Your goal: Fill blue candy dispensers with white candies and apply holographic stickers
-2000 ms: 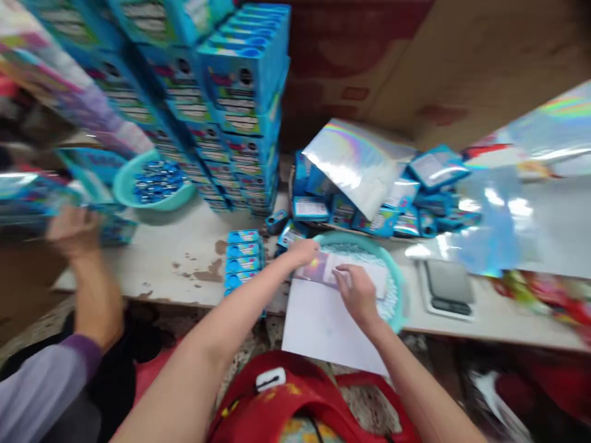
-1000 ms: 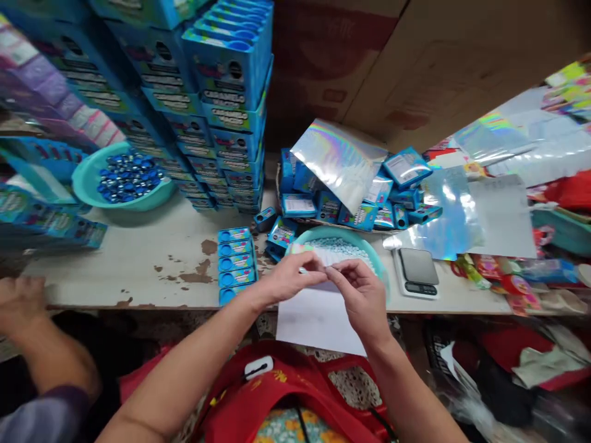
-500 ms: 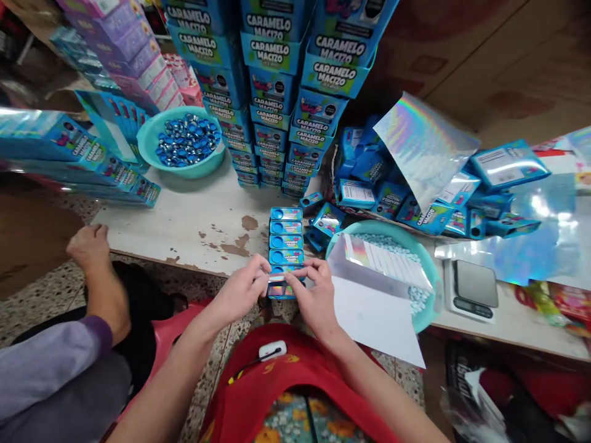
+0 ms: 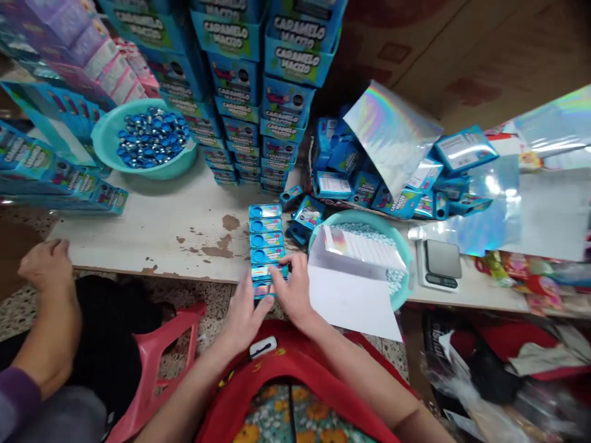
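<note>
Two half-curled grips (image 4: 244, 312) (image 4: 295, 290) against blue boxes (image 4: 266, 240)

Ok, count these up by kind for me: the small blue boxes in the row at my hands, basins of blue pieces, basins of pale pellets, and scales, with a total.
Small blue boxes in the row: 6
Basin of blue pieces: 1
Basin of pale pellets: 1
Scale: 1
Total: 9
</note>
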A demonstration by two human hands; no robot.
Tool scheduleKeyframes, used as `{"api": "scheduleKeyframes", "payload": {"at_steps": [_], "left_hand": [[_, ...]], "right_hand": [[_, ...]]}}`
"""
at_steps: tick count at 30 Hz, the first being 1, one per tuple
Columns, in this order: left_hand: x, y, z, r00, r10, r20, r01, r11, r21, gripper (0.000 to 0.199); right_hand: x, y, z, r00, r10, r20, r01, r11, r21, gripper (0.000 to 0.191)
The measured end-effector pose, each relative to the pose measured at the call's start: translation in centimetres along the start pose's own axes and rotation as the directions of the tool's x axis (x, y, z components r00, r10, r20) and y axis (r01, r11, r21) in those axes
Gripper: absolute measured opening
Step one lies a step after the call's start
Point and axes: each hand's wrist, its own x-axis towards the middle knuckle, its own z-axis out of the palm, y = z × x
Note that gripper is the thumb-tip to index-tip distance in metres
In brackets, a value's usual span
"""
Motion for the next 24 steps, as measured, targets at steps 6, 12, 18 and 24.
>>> {"api": "scheduleKeyframes", "payload": {"at_steps": [6, 12, 18, 24], "left_hand": [[2.8, 6.5, -4.2, 0.947, 0.202, -0.248, -0.153, 0.967, 0.203, 0.054], [14.5, 19.8, 4.0, 0.904, 0.204, 0.377, -0.370, 0.814, 0.448, 0.046], [20.5, 17.8, 10.5, 0.881, 0.032, 0.471, -0.294, 0.818, 0.494, 0.022], [20.6, 16.7, 10.5, 0.866, 0.078, 0.494, -0.324, 0.840, 0.436, 0.026]], "right_hand": [[1.6, -0.5, -8.6, 0.963, -0.217, -0.161, 0.221, 0.975, 0.007, 0.016], [8.8, 8.1, -14.4, 0.918, -0.321, -0.234, 0.243, 0.919, -0.311, 0.031], [9.4, 15.6, -11.0, 0.938, -0.335, 0.089, 0.334, 0.804, -0.491, 0.040], [6.3, 14.4, -11.9, 0.922, -0.352, 0.162, 0.385, 0.787, -0.482, 0.034]]}}
